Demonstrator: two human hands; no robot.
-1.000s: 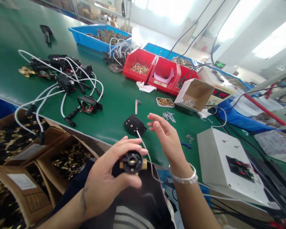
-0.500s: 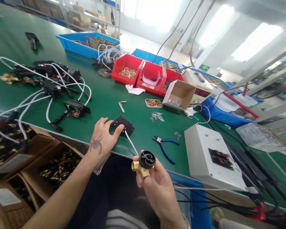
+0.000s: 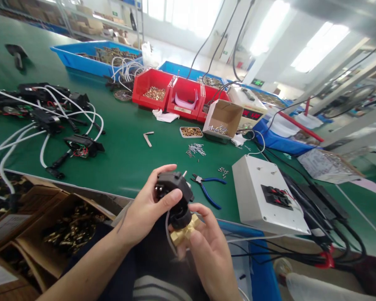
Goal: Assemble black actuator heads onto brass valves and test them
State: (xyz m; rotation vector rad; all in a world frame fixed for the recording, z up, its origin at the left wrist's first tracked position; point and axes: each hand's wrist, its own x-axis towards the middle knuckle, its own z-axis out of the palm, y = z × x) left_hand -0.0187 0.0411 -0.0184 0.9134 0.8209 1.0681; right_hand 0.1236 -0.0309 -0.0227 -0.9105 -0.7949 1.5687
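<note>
My left hand (image 3: 147,205) is closed around a black plastic housing (image 3: 172,182), thumb across its near side. In my right hand (image 3: 207,242) is a brass valve body (image 3: 186,230), gripped between thumb and fingers. The valve's round black collar (image 3: 181,217) sits right under the housing; whether the two are joined I cannot tell. A pale cable (image 3: 168,234) hangs in a loop beside the brass. Both parts are held over the table's front edge. Blue-handled cutting pliers (image 3: 208,188) lie open on the green table (image 3: 125,154), right of my hands.
Loose pins (image 3: 196,149), a tin of small brass parts (image 3: 191,132) and a hex key (image 3: 148,139) lie ahead. Red bins (image 3: 152,90) stand behind. Cabled black assemblies (image 3: 83,146) lie left; a grey box (image 3: 269,196) stands right. Cartons (image 3: 72,225) sit below left.
My left hand has lifted the black housing off the table and brought it onto the valve's collar. My right hand has turned the valve, with its collar now facing the housing. The view shifted slightly right.
</note>
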